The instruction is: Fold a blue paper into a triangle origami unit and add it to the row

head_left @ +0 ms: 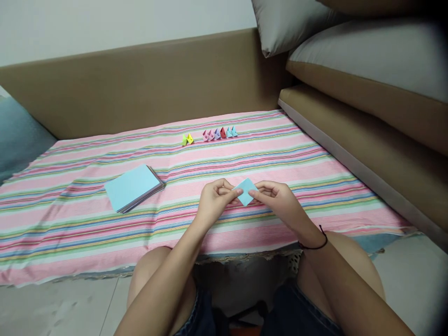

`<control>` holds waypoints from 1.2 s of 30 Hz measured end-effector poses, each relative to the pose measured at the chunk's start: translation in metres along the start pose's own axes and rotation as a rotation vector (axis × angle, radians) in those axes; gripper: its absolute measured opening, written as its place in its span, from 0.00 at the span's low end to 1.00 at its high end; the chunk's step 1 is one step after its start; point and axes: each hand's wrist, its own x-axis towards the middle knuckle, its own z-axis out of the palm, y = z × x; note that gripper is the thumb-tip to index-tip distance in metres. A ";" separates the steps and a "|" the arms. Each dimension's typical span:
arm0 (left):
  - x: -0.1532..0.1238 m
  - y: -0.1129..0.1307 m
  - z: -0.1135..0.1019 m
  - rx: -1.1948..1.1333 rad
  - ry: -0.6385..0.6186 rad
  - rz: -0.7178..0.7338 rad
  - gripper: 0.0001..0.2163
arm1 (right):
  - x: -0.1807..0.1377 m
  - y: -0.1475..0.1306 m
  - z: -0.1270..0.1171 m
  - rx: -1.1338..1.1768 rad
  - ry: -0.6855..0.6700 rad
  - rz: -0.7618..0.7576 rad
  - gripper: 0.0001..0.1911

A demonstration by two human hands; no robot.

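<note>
A small light-blue paper square (245, 191), turned like a diamond, is held just above the striped cloth (87, 219). My left hand (213, 198) pinches its left corner with closed fingers. My right hand (276, 198) pinches its right corner in the same way; a thin black band circles that wrist. To the left lies a stack of paper sheets (133, 187) with a light-blue sheet on top. Farther back stands a row of small folded paper pieces (219, 133) in pink, purple, red and blue, with a yellow-green pair (187, 139) at its left end.
The striped cloth covers a low sofa seat with a brown backrest (140, 84) behind it. Brown and grey cushions (367, 84) rise at the right. A teal cushion (17, 135) sits at the far left. My bare knees show below the cloth's front edge.
</note>
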 end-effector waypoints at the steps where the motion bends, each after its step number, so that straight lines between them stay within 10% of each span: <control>1: -0.001 -0.001 0.002 -0.015 0.031 0.008 0.14 | 0.000 0.000 0.001 0.034 0.010 -0.003 0.11; 6: -0.002 -0.001 0.006 -0.046 0.085 0.024 0.14 | 0.000 0.001 0.003 0.066 0.070 0.030 0.12; 20: 0.002 -0.001 -0.009 0.184 -0.306 -0.101 0.14 | -0.001 0.007 -0.002 -0.158 -0.079 0.043 0.10; 36: 0.004 -0.002 -0.004 -0.002 0.072 0.060 0.13 | 0.002 0.006 0.003 0.017 -0.074 0.105 0.14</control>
